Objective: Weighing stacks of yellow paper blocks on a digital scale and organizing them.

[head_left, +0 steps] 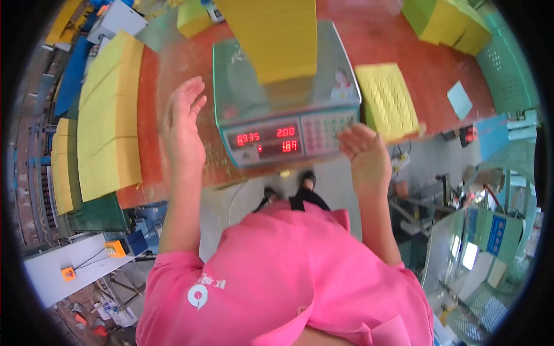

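A tall stack of yellow sheets [276,40] stands upright on the steel pan of a grey electronic scale with a red digit display [271,140], between and just beyond both hands. The left hand [183,128] is open, fingers spread, holding nothing, beside the scale's left edge. The right hand [365,154] is open and empty at the scale's front right corner. Left of the left hand lie long yellow sheet piles [109,118]; beyond the right hand lies a perforated yellow pad [386,99].

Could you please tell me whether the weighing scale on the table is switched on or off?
On. The scale's front panel shows lit red digits, and a tall stack of yellow sheets sits on its platform.
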`<state>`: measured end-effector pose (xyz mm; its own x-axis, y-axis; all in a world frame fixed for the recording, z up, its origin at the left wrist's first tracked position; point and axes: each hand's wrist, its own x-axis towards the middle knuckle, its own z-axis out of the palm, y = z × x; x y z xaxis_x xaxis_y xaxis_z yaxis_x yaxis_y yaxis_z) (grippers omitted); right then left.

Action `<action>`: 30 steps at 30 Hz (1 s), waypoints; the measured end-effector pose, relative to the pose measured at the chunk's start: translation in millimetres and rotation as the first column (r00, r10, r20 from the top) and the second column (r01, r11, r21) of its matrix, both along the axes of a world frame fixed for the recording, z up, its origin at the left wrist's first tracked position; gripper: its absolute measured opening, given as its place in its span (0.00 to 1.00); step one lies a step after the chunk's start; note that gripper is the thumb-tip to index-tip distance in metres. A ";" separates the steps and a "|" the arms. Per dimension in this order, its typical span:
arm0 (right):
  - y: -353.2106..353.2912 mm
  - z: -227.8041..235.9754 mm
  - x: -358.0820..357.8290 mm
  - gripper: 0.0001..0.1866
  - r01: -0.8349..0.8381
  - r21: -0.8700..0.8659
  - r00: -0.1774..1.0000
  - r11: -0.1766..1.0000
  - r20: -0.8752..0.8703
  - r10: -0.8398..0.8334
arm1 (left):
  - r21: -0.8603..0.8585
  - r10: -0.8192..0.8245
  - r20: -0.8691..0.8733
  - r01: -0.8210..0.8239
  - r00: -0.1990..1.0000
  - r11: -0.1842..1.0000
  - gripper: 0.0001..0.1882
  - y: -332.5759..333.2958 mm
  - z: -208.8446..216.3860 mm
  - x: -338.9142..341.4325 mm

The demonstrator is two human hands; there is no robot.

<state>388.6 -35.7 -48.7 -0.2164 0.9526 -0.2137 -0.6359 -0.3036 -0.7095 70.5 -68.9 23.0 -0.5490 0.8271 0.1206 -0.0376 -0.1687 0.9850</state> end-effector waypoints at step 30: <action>45.8 21.8 -4.8 0.20 -0.420 0.026 0.908 0.907 -0.004 0.420 | 0.337 0.332 -0.941 0.289 0.067 0.896 0.08 132.1 133.1 28.6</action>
